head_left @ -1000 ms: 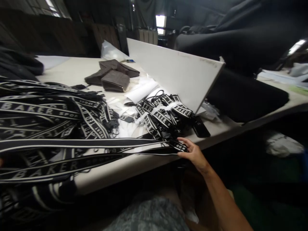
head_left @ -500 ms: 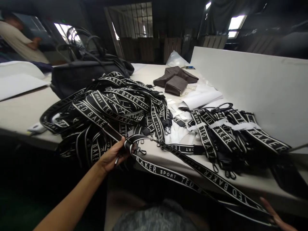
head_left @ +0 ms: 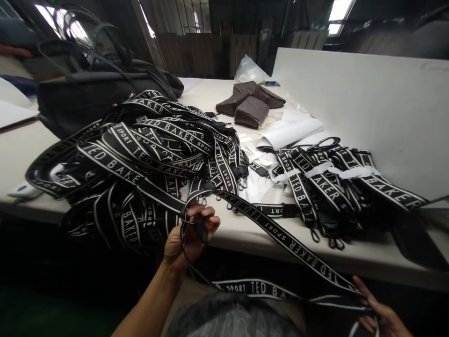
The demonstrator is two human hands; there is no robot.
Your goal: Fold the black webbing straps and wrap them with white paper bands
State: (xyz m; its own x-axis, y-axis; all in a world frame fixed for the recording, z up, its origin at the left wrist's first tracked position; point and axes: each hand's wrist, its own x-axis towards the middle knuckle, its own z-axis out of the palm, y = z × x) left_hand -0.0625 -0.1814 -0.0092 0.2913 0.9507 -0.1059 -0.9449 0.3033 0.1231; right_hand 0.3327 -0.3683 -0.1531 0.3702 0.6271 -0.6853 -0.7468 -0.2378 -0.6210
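Our lettered strap [head_left: 291, 241] slants along the table's [head_left: 242, 234] front edge, from our left hand [head_left: 192, 236], nearer that edge, to our right hand [head_left: 380, 312]. Left fingers clamp its end; whether right fingers grip, we cannot tell.

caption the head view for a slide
Left hand and right hand hold a TED BAKER SPORT strap near heaped straps.
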